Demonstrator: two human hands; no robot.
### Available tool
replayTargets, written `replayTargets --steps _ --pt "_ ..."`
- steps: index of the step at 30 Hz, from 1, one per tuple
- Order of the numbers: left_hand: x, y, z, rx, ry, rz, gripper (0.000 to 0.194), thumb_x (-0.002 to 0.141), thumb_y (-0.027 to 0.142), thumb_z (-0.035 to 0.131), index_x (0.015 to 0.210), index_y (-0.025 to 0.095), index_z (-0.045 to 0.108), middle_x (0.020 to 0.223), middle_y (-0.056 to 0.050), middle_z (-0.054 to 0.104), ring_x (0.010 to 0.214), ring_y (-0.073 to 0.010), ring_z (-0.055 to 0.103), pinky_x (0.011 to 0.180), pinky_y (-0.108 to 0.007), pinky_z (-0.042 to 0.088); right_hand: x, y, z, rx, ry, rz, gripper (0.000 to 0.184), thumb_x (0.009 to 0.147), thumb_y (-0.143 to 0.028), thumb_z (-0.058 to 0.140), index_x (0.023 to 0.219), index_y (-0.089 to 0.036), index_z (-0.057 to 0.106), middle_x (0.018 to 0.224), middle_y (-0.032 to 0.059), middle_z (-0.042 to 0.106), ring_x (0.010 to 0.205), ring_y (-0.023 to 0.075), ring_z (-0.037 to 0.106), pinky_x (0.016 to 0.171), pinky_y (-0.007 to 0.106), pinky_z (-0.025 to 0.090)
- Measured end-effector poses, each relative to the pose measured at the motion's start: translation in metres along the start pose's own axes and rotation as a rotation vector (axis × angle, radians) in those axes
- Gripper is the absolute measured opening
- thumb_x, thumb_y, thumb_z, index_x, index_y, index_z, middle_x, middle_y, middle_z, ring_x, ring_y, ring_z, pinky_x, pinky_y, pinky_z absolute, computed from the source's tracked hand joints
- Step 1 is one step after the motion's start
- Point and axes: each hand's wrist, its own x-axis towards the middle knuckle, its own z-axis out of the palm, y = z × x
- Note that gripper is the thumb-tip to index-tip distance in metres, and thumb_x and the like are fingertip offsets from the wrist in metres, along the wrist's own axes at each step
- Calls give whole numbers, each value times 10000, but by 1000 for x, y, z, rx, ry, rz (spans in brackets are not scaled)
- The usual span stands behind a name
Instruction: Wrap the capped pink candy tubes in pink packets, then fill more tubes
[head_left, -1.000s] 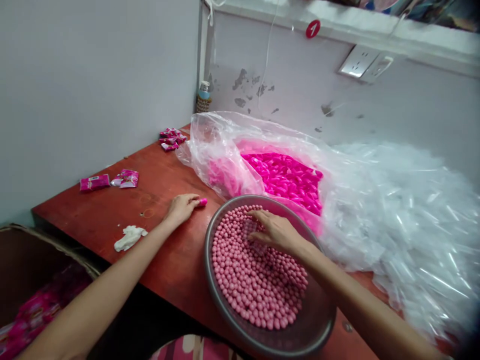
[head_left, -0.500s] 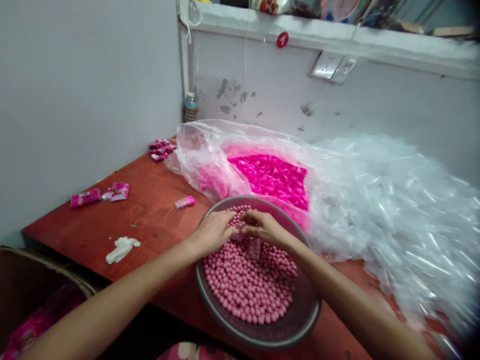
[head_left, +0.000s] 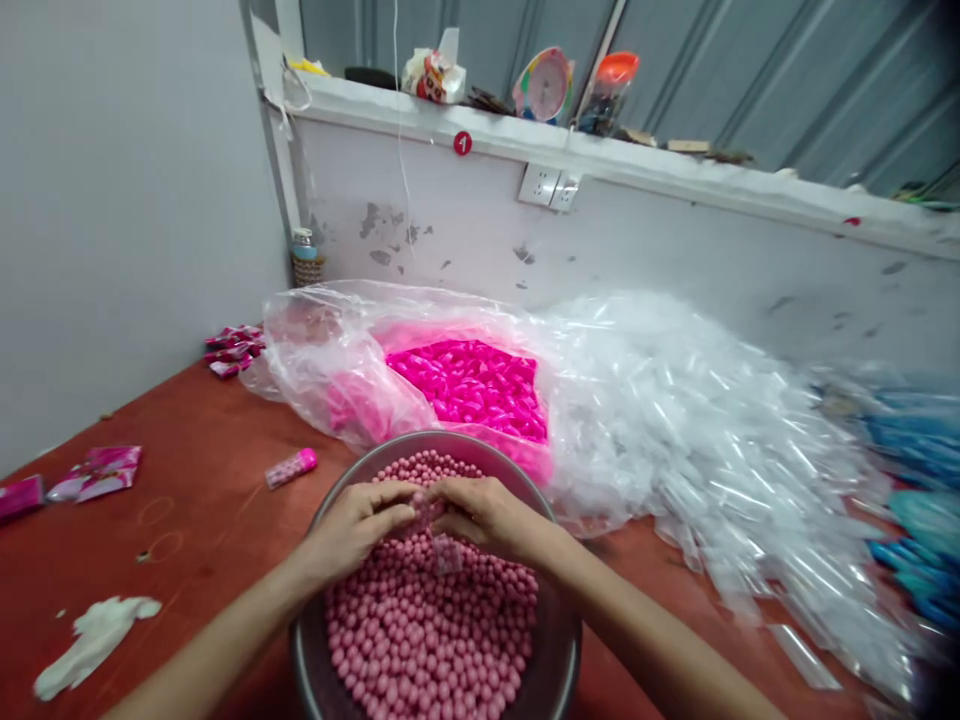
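Note:
My left hand (head_left: 364, 525) and my right hand (head_left: 484, 515) meet fingertip to fingertip over a grey bowl (head_left: 567, 640) of round pink beads (head_left: 427, 640). Between them, pinched by both, is a small clear plastic tube (head_left: 426, 508) with pink showing through it, partly covered by my fingers. Just below, a second clear tube (head_left: 448, 556) rests among the beads. On the red table left of the bowl lies a bead-filled tube with a bright pink cap (head_left: 291, 468).
Behind the bowl, an open plastic bag (head_left: 315, 330) holds bright pink caps (head_left: 472, 380). Clear tubes (head_left: 675, 420) are heaped at right, beside blue items (head_left: 919, 440). At left lie pink packets (head_left: 109, 472) and a crumpled white scrap (head_left: 97, 640). A shelf (head_left: 360, 108) runs along the wall.
My left hand has let go of the pink-capped tube on the table and moved right, over the bowl, to meet my right hand. The view has swung right and up.

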Motion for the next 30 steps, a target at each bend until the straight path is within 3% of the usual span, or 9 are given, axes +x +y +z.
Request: replayTargets --steps 4,8,10,13,15,16,22,26,30 --pt "0 -4 0 66 62 -53 297 776 305 532 1026 197 650 1034 -50 652 973 -220 563 881 -306 397 -7 2 0 -65 6 50 74 827 -201 527 871 -170 577 752 17 637 676 119 590 610 189 425" --pt "2 -8 -1 7 125 -97 304 761 310 560 1031 197 643 1062 -55 639 1023 -226 538 932 -331 369 -12 3 -11 -95 -107 32 139 812 -291 553 874 -180 608 715 12 649 636 124 589 597 198 424" --pt "3 -7 -2 -120 147 -142 329 757 325 569 1053 194 627 1065 -61 632 1007 -229 542 898 -336 401 -8 11 -24 -81 -51 67 221 793 -351 574 946 -197 613 798 22 670 698 139 607 637 212 438" --pt "3 -4 -3 -371 133 -236 392 757 345 577 1118 192 583 1038 -69 631 946 -213 561 808 -311 454 11 42 -53 -128 211 268 216 836 -338 504 964 -209 621 850 18 678 743 140 615 659 215 449" --pt "2 -4 -3 -467 130 -258 390 752 341 590 1116 200 585 1017 -63 633 916 -193 563 780 -280 458 33 74 -74 -280 302 478 221 853 -305 463 945 -199 634 856 18 682 754 141 618 690 218 447" --pt "2 -4 -3 -486 131 -259 378 748 339 597 1100 203 596 1003 -59 636 902 -185 562 773 -269 456 45 92 -82 -371 303 598 222 854 -294 454 943 -211 640 881 7 683 782 137 617 715 209 441" --pt "1 -10 -4 -460 155 -255 340 737 364 603 1037 209 639 949 -58 643 866 -193 558 746 -267 458 111 174 -105 -527 299 884 235 814 -200 455 864 -144 678 890 113 682 854 220 616 728 280 431" --pt "2 -13 -5 -429 185 -237 320 733 369 606 1016 225 651 935 -48 651 853 -189 563 730 -249 455 132 196 -107 -605 306 1051 253 804 -223 470 905 -98 665 933 202 650 897 299 605 710 364 441" --pt "1 -13 -4 -445 192 -230 311 731 368 608 1012 243 653 924 -35 665 852 -189 576 745 -249 456 136 205 -105 -642 288 1091 320 792 -348 509 937 -99 650 945 214 641 905 322 600 702 385 449"
